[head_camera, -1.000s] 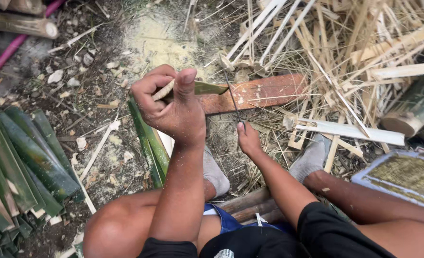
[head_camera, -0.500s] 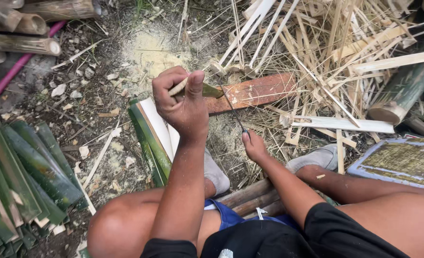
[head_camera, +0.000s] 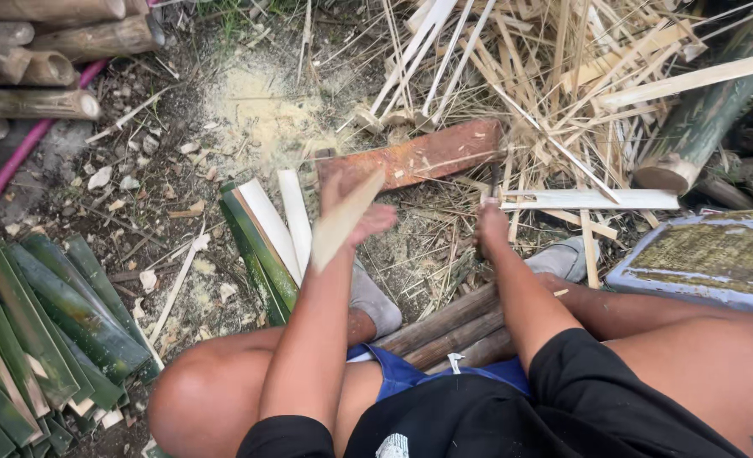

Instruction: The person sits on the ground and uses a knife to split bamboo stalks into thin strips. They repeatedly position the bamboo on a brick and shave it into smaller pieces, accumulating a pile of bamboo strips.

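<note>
My left hand (head_camera: 355,212) is raised over a rusty flat metal bar (head_camera: 419,155) and blurred by motion. A pale bamboo slat (head_camera: 342,222) lies across its palm; the fingers look spread, so the grip is unclear. Just left of it, green and pale split bamboo strips (head_camera: 266,233) lie on the ground by my foot. My right hand (head_camera: 491,225) rests low among the splinters, fingers curled, with a thin dark blade (head_camera: 495,182) sticking out beyond it.
Green bamboo slats (head_camera: 37,331) are stacked at lower left, round bamboo poles (head_camera: 45,51) at upper left. A tangle of pale splinters (head_camera: 580,93) fills the upper right beside a thick green culm (head_camera: 699,127). A flat tray (head_camera: 707,259) sits at right. Sawdust (head_camera: 257,114) covers the dirt.
My left hand was clenched on a bamboo piece over the metal bar; now it has swung down and its fingers have loosened around a pale slat. The right hand has barely moved.
</note>
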